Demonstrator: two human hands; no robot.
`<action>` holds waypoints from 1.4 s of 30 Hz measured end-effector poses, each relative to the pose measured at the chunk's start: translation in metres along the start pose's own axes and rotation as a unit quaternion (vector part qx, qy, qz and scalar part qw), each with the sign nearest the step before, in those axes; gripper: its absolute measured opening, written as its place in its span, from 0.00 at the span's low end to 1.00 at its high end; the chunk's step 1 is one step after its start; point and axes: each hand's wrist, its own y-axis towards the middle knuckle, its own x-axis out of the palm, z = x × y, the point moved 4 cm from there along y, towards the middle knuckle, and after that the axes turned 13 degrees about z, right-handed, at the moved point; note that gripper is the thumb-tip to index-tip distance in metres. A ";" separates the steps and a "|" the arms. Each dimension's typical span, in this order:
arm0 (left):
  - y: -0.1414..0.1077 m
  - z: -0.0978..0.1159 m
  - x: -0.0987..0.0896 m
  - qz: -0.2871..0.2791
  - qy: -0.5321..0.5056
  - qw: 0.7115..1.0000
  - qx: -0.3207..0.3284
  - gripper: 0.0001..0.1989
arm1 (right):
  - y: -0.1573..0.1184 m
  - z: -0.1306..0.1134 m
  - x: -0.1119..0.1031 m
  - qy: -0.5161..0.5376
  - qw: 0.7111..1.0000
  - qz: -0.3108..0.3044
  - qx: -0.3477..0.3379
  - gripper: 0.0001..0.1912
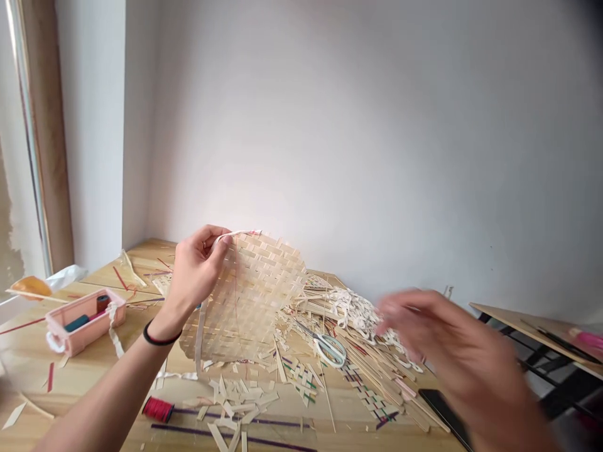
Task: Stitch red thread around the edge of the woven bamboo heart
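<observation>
My left hand [200,263] pinches the top edge of a pale woven bamboo-strip mat [264,282], held up nearly upright above the table. A white cloth tape [240,232] runs along that edge under my thumb, with red stitches near its end. A thin red thread hangs down the mat's face. To the right, my right hand [428,326] is raised apart from the mat and smeared by motion. Its fingers look bent, but whether they hold anything cannot be made out. White-handled scissors [330,349] lie on the table between the hands.
A pink box [85,320] with thread spools stands at left. A red thread spool [157,410], purple strips [235,437] and bamboo offcuts [245,395] lie in front. Bundled strips [367,358], a white tape heap [353,311] and a black phone [443,414] are at right.
</observation>
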 end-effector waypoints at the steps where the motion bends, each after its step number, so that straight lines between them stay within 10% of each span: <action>1: -0.003 0.001 0.003 -0.010 0.001 1.000 0.001 0.12 | 0.002 -0.006 0.022 0.036 0.998 -0.052 0.003 0.08; 5: -0.016 0.008 0.011 -0.048 0.006 0.999 0.018 0.12 | 0.011 -0.035 0.089 0.121 0.990 -0.072 -0.011 0.08; 9: -0.026 0.013 0.019 -0.087 0.003 0.996 0.036 0.11 | 0.012 -0.034 0.111 0.128 0.990 -0.051 0.006 0.07; 23: -0.031 0.021 0.030 -0.276 0.096 0.952 0.095 0.16 | 0.018 0.000 0.086 0.096 0.993 -0.069 0.012 0.08; 42: -0.031 0.036 0.022 -0.282 0.157 0.924 0.205 0.14 | 0.020 0.004 0.066 0.074 0.997 -0.021 -0.006 0.07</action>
